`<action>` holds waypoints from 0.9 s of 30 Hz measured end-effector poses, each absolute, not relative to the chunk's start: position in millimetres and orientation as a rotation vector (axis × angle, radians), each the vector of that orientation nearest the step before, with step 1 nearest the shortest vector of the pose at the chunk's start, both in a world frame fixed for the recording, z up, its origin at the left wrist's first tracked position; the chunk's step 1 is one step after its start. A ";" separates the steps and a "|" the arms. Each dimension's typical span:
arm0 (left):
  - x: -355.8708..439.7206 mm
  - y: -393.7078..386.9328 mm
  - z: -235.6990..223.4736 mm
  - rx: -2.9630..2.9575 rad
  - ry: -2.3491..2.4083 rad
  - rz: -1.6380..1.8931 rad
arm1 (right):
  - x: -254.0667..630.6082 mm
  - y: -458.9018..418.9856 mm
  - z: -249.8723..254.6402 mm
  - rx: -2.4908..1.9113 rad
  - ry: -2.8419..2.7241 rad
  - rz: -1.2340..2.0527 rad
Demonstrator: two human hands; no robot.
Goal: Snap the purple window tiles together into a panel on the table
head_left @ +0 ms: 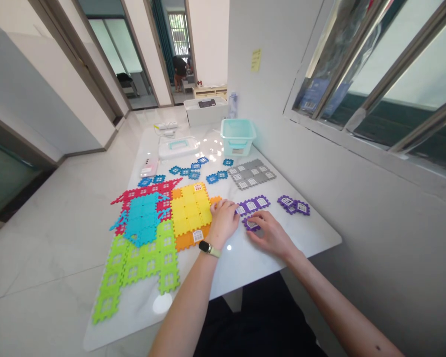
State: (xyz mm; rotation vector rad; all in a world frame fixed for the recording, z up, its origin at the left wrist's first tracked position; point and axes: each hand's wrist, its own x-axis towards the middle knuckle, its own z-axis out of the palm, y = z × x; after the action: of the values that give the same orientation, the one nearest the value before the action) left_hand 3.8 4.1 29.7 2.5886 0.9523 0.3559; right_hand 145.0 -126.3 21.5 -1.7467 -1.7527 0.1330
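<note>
My left hand (pixel 223 220) rests on the white table (pixel 282 248), its fingers curled onto the left end of a row of joined purple window tiles (pixel 254 203). My right hand (pixel 269 232) pinches a single purple tile (pixel 250 224) just below that row. A green-banded watch (pixel 209 248) sits on my left wrist. Left of my hands lie joined panels of yellow tiles (pixel 191 210), orange tiles (pixel 193 237), cyan tiles (pixel 144 218), red tiles (pixel 144 192) and lime green tiles (pixel 141 263).
Two more purple tiles (pixel 293 205) lie to the right, a grey tile panel (pixel 250 173) and several loose blue tiles (pixel 193 172) farther back. A teal bin (pixel 238 136), clear lidded box (pixel 178 147), white box (pixel 204 111) and phone (pixel 149 166) stand at the far end. A wall runs along the right.
</note>
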 end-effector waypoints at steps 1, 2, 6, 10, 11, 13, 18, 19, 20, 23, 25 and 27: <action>3.9 3.5 30.4 2.589 0.945 0.359 | 144.8 -126.3 21.7 -1.742 -1.758 0.139; 4.1 2.9 31.2 2.588 0.939 0.365 | 144.9 -126.2 21.4 -1.739 -1.761 0.141; 4.5 0.8 34.5 2.580 0.950 0.353 | 147.1 -125.3 17.2 -1.712 -1.779 0.151; 6.4 -2.1 36.9 2.587 0.976 0.331 | 148.9 -124.7 13.0 -1.693 -1.770 0.153; 7.4 -3.3 37.0 2.592 0.985 0.338 | 149.1 -124.6 12.5 -1.689 -1.768 0.154; 10.4 -6.6 36.4 2.599 1.020 0.370 | 149.2 -124.6 12.1 -1.676 -1.765 0.154; 21.6 -14.1 32.0 2.593 1.148 0.467 | 148.9 -123.8 9.7 -1.660 -1.765 0.189; 23.8 -15.1 31.6 2.601 1.173 0.464 | 148.9 -123.3 8.8 -1.663 -1.761 0.201; 25.7 -16.1 31.6 2.613 1.193 0.458 | 148.8 -122.8 8.0 -1.665 -1.755 0.211; 29.1 -20.1 33.6 2.649 1.218 0.447 | 147.8 -121.8 7.2 -1.664 -1.733 0.233; 29.5 -22.8 35.4 2.658 1.218 0.438 | 145.9 -121.5 9.1 -1.662 -1.727 0.249; 28.4 -24.8 36.5 2.651 1.219 0.428 | 143.1 -121.3 13.4 -1.669 -1.739 0.263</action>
State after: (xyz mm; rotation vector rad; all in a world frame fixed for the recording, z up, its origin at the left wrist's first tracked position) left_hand 28.4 -24.8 36.5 2.6512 1.2186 0.4280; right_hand 143.1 -121.3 13.4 -1.6687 -1.7389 0.2629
